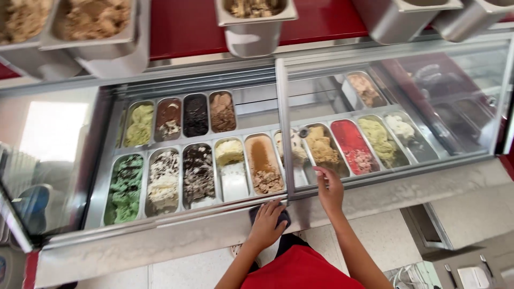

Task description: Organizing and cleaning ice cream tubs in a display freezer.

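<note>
I look down into an ice cream display freezer (160, 222) with a sliding glass lid (393, 101). My right hand (329, 187) rests on the near edge of the glass lid, fingers spread, close to its metal frame (284, 134). On the freezer's front ledge, my left hand (266, 223) presses a dark cloth (284, 216). The left half of the freezer is uncovered, showing two rows of metal tubs: green (125, 188), white-and-chocolate (164, 181), dark cookie (198, 174), cream (230, 155), brown (264, 163). Under the glass sit tan (323, 147), red (353, 144) and pale green (379, 140) tubs.
Steel containers (256, 24) of toppings hang above against a red counter (187, 24). Another glass panel (45, 155) covers the far left. A grey drawer unit (455, 230) stands at lower right, with cables and a white device (474, 277). I wear a red garment (300, 270).
</note>
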